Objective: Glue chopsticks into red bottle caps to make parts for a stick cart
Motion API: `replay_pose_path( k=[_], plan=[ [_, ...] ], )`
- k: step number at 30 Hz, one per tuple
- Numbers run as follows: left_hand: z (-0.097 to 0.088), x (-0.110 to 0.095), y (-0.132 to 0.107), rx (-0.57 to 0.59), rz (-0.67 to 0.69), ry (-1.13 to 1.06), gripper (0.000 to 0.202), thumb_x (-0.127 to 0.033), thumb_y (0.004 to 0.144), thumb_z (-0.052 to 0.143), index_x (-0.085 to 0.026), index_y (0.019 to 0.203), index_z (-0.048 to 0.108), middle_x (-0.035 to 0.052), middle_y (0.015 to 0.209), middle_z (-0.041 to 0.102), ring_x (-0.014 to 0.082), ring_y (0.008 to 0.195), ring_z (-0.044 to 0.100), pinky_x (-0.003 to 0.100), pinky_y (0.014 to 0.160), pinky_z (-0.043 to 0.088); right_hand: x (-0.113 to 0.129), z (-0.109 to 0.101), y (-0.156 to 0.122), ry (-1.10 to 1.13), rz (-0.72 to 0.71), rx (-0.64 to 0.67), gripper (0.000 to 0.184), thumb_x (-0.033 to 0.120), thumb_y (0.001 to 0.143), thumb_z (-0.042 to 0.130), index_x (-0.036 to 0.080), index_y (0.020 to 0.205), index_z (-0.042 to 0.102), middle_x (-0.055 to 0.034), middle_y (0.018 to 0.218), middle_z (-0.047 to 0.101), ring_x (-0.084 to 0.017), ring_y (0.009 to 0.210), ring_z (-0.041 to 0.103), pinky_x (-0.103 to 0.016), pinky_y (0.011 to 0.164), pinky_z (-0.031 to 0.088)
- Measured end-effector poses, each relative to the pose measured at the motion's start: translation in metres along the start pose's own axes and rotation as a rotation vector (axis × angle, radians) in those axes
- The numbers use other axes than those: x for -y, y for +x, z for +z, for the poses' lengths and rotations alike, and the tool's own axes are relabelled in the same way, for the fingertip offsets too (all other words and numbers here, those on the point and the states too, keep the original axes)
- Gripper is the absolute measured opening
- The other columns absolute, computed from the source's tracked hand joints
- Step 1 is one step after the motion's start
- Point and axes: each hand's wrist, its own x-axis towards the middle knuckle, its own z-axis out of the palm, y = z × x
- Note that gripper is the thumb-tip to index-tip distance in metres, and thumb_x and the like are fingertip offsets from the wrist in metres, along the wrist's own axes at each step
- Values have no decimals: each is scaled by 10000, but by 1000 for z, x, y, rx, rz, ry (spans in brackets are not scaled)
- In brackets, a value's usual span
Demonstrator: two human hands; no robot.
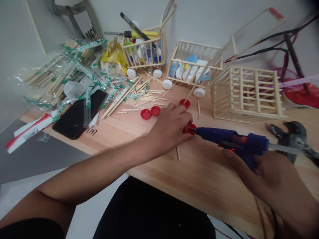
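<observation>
red caps (146,114), four; glue gun (245,146), one; stick baskets (241,87), three.
left hand (169,126) pinched on one cap (189,128); right hand (276,176) wrapped round the glue gun.

Pale wall (209,20) behind wooden table (206,186)

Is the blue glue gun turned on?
It looks on: a small red light glows on the blue glue gun in the right hand.

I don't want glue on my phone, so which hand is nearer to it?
Left. The left hand is right of the black phone, holding a red cap; the right hand is farther right, around the blue glue gun.
</observation>
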Motion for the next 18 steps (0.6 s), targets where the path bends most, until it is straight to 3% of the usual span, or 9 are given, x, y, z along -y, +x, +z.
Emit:
replay_pose_path(
  k=[8,12,18],
  plan=[
    [0,-1,0,1,4,12,164,-325,820,640,-165,856,622,84,1015,622,259,1000,494,402,833,405,2,-2,3,14,4,19,381,495,880,463,207,717,651,-21,557,644,-212,488,619,-289,437,443],
    [-1,-1,-1,3,6,20,172,-335,827,637,-167,854,618,82,1009,619,260,998,496,404,831,408,1,0,0,-13,18,23,411,491,882,462,215,615,610,-13,483,601,-201,427,592,-276,373,397],
    [-1,1,-1,-2,14,17,163,-329,822,643,-172,853,613,80,1001,618,261,1000,495,407,831,412,3,0,0,25,57,5,422,547,854,466,211,710,679,-38,633,701,-230,590,681,-291,483,499]
  ],
)
